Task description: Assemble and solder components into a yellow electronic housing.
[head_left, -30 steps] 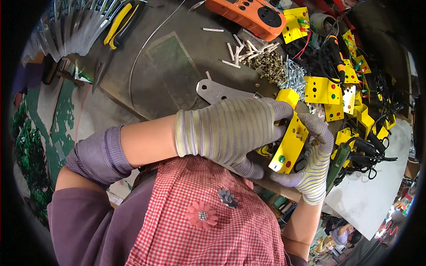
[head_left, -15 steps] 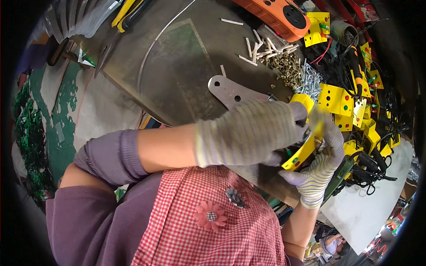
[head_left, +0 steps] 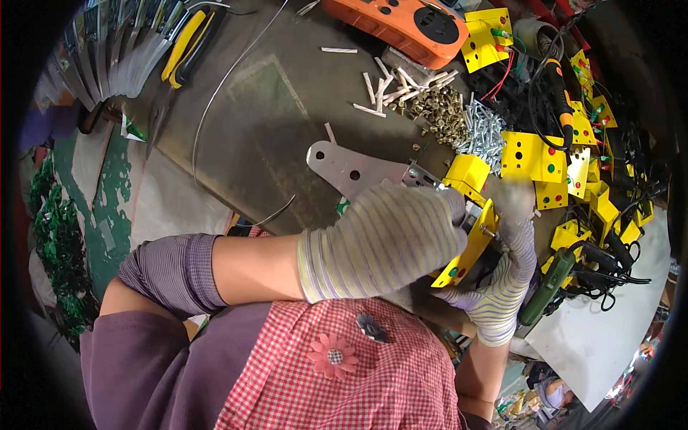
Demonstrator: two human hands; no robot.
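Observation:
Both my hands wear striped knit gloves. My left hand (head_left: 387,240) is closed at the near edge of a yellow metal bracket (head_left: 469,247) with small green and red lights; its fingertips are hidden behind the glove. From the right, my right hand (head_left: 502,276) curls around the same bracket, thumb at the lower end and the upper fingers blurred. A screw (head_left: 489,230) stands out from the bracket's face next to those fingers. Just beyond lies another yellow bent bracket (head_left: 466,174). A flat silver plate with round holes (head_left: 355,168) extends out past my left hand.
Brass-coloured fittings (head_left: 441,118), silver screws (head_left: 484,135) and pale sticks (head_left: 380,93) are piled beyond my hands. An orange power strip (head_left: 401,29) lies at the far side. Wired yellow brackets (head_left: 532,156) and a green-handled tool (head_left: 547,288) crowd the right. Yellow-black pliers (head_left: 190,50) lie far left.
The view has shifted, so the bench items appear further left. The yellow bracket has turned more upright, and its protruding screw now shows. My right fingers have moved off its upper end.

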